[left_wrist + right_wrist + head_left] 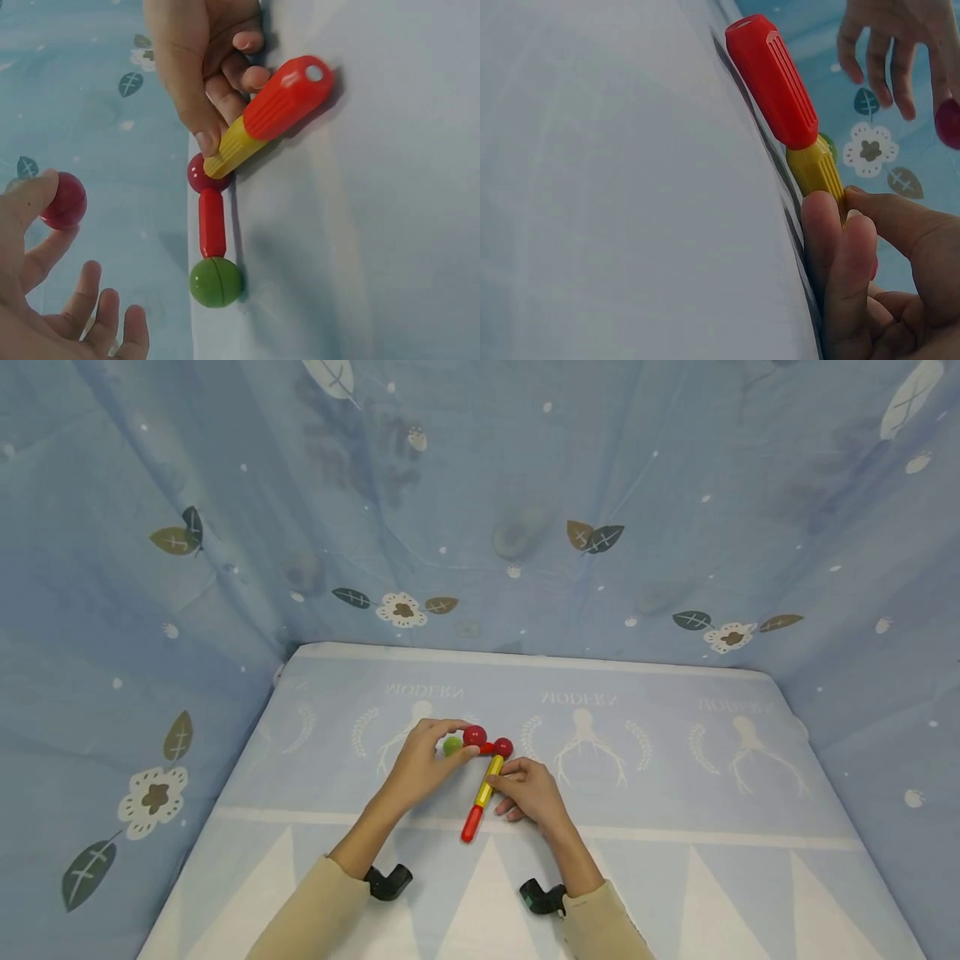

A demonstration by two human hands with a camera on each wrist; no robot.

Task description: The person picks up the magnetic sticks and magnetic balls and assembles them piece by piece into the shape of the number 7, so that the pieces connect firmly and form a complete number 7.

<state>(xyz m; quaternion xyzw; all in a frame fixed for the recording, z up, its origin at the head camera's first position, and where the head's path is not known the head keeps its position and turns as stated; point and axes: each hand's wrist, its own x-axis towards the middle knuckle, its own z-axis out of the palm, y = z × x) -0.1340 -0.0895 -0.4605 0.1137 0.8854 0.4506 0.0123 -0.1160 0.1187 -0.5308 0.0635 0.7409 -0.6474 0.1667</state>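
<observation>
My left hand (420,768) pinches a dark red ball (66,201) between thumb and fingertip, raised above the toy pieces. Below it lies a short red rod (212,223) with a green ball (216,282) at one end and a second dark red ball (201,174) at the other. From that second ball runs a yellow rod (483,792), followed in line by a red rod (472,824) pointing toward me. My right hand (534,789) pinches the yellow rod between thumb and fingers, near the ball. Its fingers hide part of that rod in the right wrist view.
The pieces lie on a table (675,893) covered with a pale blue and white patterned cloth. Blue floral fabric (525,460) hangs behind and at both sides. A black curved piece (390,882) shows at the left wrist, and a similar black piece (542,897) at the right.
</observation>
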